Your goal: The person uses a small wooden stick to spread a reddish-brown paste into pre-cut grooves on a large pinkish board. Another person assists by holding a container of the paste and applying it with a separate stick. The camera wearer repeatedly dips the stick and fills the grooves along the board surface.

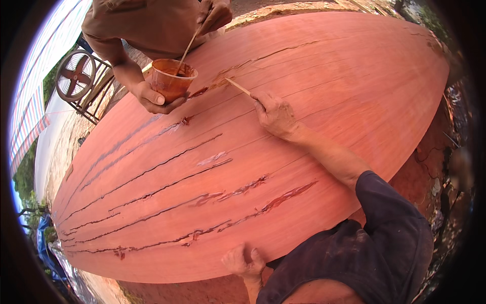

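Wooden stick (238, 86) in right hand (275, 114), left hand (243, 262) on cracked slab (324, 91)

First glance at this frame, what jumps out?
A big reddish wood sheet fills the view, with long dark cracks running across its lower left. The right hand holds a thin stick to a crack near the top centre, while the left hand rests on the sheet's near edge. At top left, a co-worker's hand holds a cup of reddish paste.
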A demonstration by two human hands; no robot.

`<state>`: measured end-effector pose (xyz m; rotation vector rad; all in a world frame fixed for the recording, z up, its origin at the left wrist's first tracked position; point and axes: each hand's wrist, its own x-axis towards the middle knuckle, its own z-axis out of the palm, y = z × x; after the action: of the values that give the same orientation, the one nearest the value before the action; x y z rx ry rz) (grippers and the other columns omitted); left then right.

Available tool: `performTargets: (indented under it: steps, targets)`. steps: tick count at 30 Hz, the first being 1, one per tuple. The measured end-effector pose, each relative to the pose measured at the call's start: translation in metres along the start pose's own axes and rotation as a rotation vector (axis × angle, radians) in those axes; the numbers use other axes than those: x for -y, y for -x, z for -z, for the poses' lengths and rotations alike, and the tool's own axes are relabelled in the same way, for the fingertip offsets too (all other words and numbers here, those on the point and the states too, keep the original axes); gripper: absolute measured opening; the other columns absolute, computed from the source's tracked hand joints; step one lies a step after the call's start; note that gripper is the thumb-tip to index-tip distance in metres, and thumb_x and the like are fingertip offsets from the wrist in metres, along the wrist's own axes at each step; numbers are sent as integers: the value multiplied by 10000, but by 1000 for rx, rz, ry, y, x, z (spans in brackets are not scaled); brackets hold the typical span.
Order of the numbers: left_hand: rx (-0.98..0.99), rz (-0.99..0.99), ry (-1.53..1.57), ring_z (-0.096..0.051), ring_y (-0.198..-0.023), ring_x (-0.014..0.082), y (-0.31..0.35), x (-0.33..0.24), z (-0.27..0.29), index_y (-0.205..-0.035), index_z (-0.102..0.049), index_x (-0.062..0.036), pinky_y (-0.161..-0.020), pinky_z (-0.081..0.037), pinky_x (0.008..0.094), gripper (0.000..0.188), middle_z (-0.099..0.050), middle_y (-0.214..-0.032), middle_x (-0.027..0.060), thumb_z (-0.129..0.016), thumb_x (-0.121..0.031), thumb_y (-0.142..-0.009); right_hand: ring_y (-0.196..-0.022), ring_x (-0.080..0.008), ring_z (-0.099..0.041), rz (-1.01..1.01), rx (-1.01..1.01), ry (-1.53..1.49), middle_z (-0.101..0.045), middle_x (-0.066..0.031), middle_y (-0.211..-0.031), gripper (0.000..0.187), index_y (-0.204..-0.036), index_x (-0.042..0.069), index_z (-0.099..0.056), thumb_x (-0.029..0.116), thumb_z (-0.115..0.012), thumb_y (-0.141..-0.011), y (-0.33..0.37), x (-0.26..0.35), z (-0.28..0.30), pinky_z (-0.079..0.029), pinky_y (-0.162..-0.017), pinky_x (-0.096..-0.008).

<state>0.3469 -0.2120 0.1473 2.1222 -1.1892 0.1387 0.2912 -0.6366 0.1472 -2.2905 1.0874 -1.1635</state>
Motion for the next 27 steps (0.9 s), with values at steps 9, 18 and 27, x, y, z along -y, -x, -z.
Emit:
performTargets:
  steps: [9,18,27]
  targets:
    - [10,-3,-5,-608,-805,338,2,3,0,-995,-725,-57,-766,-435,458,404,-670,-870,95,-703,-454,-922,-772,-384,-697,8,81,147,-679,-151,-912,254,-1215,101,-699,104,-658,-965,0,-12,16,-566,-641,-477]
    - [21,7,23,-603,-797,351,0,2,-2,-983,-728,-35,-759,-439,458,432,-685,-878,113,-684,-462,-943,-698,-297,-711,-336,59,-98,-744,-170,-906,275,-1170,64,-765,181,-626,-963,-5,-38,53,-548,-624,-416]
    - [12,-18,-7,-601,-777,384,4,5,-3,-1006,-728,-2,-752,-451,490,442,-691,-864,152,-684,-437,-940,-530,-39,-466,-752,-150,-576,-698,-38,-876,340,-1306,-18,-683,128,-594,-1012,-37,-125,113,-385,-431,-230]
